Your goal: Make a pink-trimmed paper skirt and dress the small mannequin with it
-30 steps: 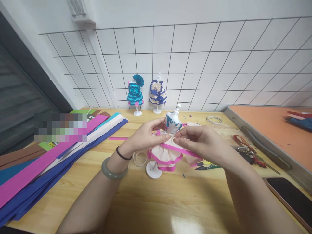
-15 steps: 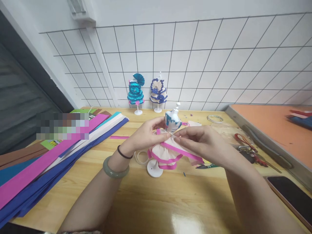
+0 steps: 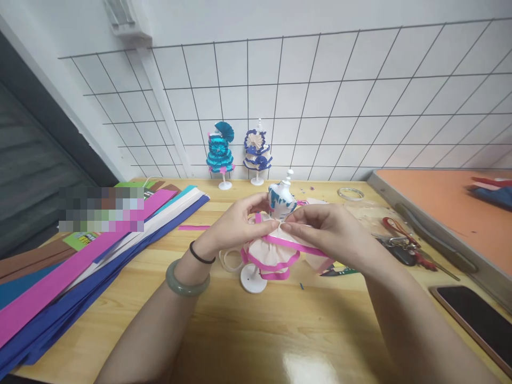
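Observation:
A small white mannequin (image 3: 282,198) with ragged blue scraps on its chest stands on a round white base (image 3: 253,278), tilted a little to the right. Around its lower body hangs a pleated cream paper skirt (image 3: 272,253) edged in pink. My left hand (image 3: 244,220) is closed round the waist from the left, its thumb pressing the paper at the front. From the right, my right hand (image 3: 328,226) pinches the top edge of a pink-edged cream paper strip (image 3: 298,242) at the waist. The fingertips of both hands nearly meet there.
Two dressed mannequins, one teal (image 3: 220,152) and one blue and cream (image 3: 257,154), stand by the wall. Coloured paper strips (image 3: 120,240) lie left. To the right are a tape roll (image 3: 351,194), keys (image 3: 404,250), a phone (image 3: 474,320) and an orange board (image 3: 432,208).
Both hands remain at the waist, with the right fingertips shifted slightly along the pinched paper. The whole view has moved slightly.

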{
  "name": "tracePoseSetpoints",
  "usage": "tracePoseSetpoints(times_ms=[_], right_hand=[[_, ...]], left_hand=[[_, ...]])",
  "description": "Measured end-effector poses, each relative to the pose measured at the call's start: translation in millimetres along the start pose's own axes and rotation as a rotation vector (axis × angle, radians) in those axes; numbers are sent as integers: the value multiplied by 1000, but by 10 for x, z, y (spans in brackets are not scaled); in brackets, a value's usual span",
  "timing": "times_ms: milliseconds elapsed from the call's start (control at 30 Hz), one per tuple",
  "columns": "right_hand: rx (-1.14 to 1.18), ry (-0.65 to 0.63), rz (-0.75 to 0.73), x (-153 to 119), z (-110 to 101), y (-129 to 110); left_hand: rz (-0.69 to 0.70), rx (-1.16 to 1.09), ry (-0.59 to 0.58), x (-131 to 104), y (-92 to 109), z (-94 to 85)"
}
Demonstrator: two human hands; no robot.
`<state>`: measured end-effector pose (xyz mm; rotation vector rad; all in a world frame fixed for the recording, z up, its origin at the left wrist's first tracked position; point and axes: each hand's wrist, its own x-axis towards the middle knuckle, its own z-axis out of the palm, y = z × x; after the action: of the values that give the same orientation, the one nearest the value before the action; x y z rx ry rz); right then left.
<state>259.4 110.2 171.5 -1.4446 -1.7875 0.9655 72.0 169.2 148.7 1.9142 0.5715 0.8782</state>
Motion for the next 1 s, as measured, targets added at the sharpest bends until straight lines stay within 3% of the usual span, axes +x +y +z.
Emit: tracePoseSetpoints(times_ms=[600,900,1000], right_hand=[[-24,62,18,-11,21,-34],[-26,77,109,-7,13,-31],[-41,120,78,11,24,5]], left_hand=[[-7,-14,-81,-15,53,-45],[-31,63,43,-6,11,19],[-35,54,45,-6,36,7]])
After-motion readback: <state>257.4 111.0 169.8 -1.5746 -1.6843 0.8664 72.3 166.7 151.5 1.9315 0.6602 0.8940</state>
